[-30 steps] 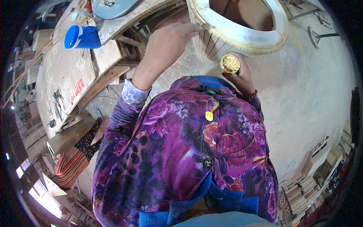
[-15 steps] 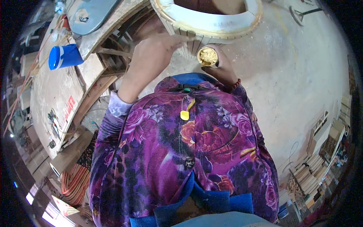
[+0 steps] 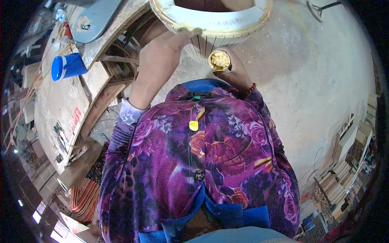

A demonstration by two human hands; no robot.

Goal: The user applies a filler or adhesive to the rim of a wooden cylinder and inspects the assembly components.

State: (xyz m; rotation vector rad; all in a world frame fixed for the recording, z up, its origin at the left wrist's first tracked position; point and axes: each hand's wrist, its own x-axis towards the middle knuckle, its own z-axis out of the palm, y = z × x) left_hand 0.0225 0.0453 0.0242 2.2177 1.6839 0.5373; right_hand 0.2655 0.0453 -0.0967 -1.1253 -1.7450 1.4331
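A round, hollow, drum-like piece (image 3: 210, 22) stands at the top of the view. It has a smooth white ring face, a brownish-yellow edge, and a slatted side with thin dark gaps. My left hand (image 3: 160, 56) reaches to its near left edge with a finger stretched along the rim, apparently touching it. The other fingers of that hand are mostly hidden, and no tool shows in it. My right hand (image 3: 239, 73) is wrapped round a small round container (image 3: 220, 60) filled with yellowish paste. It is held just below the slatted side, its open top facing up.
On the left, a worn wooden worktop (image 3: 60, 101) with a curved frame beneath carries a blue cup-shaped container (image 3: 69, 67) and hand tools (image 3: 60, 133). A grey-blue board (image 3: 97, 20) lies at upper left. Stacked wood strips (image 3: 334, 186) lie on the concrete floor (image 3: 308, 89) at right.
The round piece sits slightly farther left and higher in view. My left finger has shifted left and up along with its rim. My right hand still holds the container, almost unmoved.
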